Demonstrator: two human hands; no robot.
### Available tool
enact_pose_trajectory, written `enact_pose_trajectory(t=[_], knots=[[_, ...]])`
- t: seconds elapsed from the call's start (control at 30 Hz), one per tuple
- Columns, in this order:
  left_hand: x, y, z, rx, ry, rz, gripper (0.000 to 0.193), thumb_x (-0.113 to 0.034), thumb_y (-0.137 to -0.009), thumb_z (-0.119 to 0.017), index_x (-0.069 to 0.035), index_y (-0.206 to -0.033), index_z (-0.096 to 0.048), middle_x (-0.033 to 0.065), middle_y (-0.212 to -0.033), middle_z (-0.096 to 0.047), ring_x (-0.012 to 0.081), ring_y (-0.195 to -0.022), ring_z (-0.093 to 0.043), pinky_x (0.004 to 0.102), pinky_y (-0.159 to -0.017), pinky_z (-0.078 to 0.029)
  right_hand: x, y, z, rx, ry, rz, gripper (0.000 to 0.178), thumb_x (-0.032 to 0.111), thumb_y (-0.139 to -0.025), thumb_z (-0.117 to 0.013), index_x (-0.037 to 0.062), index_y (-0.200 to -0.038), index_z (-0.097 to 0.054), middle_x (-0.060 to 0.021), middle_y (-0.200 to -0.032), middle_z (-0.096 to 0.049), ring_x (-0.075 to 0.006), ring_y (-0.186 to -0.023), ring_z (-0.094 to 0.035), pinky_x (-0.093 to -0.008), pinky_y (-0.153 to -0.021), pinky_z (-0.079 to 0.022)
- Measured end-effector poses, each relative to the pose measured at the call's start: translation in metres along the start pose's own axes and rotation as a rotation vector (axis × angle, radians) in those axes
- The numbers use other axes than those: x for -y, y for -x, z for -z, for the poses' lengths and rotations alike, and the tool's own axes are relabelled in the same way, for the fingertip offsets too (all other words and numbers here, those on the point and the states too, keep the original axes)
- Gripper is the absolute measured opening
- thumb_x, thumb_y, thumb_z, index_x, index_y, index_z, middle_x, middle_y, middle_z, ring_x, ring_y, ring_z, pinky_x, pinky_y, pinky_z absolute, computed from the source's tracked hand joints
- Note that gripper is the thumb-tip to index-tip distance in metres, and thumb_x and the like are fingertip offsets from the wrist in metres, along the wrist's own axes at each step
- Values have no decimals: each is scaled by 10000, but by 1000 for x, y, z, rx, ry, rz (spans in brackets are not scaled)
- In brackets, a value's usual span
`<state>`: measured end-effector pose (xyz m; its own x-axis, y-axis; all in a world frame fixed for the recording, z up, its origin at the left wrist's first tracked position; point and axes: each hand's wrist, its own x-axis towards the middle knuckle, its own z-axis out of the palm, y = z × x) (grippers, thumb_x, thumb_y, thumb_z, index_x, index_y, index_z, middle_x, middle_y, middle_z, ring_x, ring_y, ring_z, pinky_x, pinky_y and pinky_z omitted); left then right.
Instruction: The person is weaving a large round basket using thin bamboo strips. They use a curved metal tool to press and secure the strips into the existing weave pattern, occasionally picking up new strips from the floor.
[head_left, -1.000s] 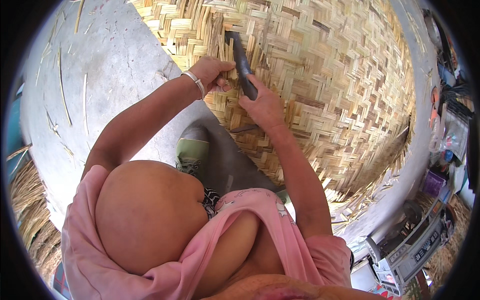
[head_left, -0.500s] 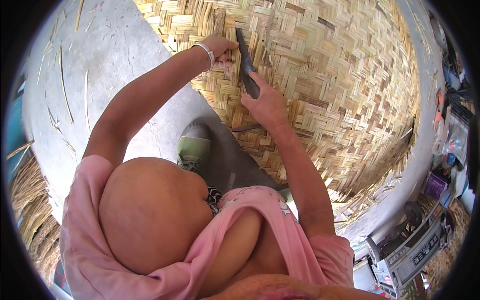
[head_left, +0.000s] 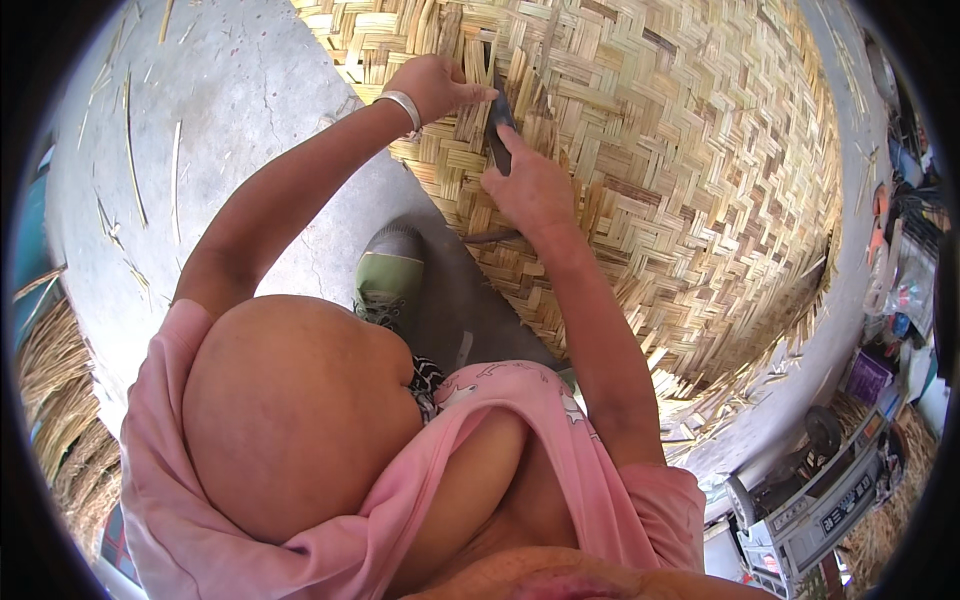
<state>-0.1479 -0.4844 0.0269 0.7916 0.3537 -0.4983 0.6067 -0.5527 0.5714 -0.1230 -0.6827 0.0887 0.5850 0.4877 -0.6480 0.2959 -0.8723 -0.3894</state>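
Note:
A large woven mat (head_left: 690, 180) of pale, flat bamboo-like strips spreads ahead of me and to the right. My right hand (head_left: 535, 195) grips the near end of a dark, narrow, flat tool (head_left: 501, 150), its thumb laid along it. The tool's far part lies among strips near the mat's left edge; its exact kind is unclear. My left hand (head_left: 430, 88), with a pale bracelet (head_left: 404, 106) at the wrist, is closed in a pinch beside the tool. What its fingers hold is hidden. Another dark strip (head_left: 492, 237) lies at the mat's edge, below my right hand.
Grey concrete floor (head_left: 230, 120) with scattered loose strips (head_left: 130, 150) lies to the left. A green shoe (head_left: 388, 275) stands near the mat's edge. Dry straw (head_left: 65, 390) is heaped at far left. A wheeled vehicle (head_left: 835, 500), a purple box (head_left: 868, 375) and clutter line the right side.
My left hand has shifted slightly up and right, closer to the tool. The right hand has moved a little upward, and the tool's far part now shows less among the strips.

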Motion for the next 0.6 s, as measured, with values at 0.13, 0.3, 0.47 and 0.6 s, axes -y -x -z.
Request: enact_pose_trajectory(t=[0.13,0.3,0.47,0.6], knots=[[5,6,-6,-68,-59,-87,586,-639,-740,-724,-57,-790,-675,109,-720,-671,261,-693,-660,391,-662,-521,-15,18,-15,-42,-144,3,625,310,-796,-614,202,-1401,-499,-205,-965,-691,-376,-899,-666,-470,-828,-518],[3,0,-12,-159,-203,-92,480,-581,-828,-651,-105,-768,-645,111,-737,-668,305,-712,-654,427,-644,-511,-1,-7,1,-81,82,68,594,304,-810,-620,194,-1385,-517,-194,-988,-690,-365,-902,-666,-463,-830,-522],[9,-6,-11,-144,-222,-158,492,-581,-828,-659,-91,-788,-646,109,-733,-667,293,-701,-651,417,-641,-510,-8,-17,-7,-151,107,108,578,326,-825,-616,177,-1375,-519,-182,-956,-696,-356,-902,-672,-458,-821,-530],[17,-4,-8,-99,-146,-268,482,-545,-826,-693,-69,-795,-626,99,-677,-630,267,-631,-610,407,-605,-478,-11,-6,-3,-121,77,115,599,316,-801,-612,167,-1374,-523,-191,-924,-689,-358,-846,-671,-447,-784,-529]])
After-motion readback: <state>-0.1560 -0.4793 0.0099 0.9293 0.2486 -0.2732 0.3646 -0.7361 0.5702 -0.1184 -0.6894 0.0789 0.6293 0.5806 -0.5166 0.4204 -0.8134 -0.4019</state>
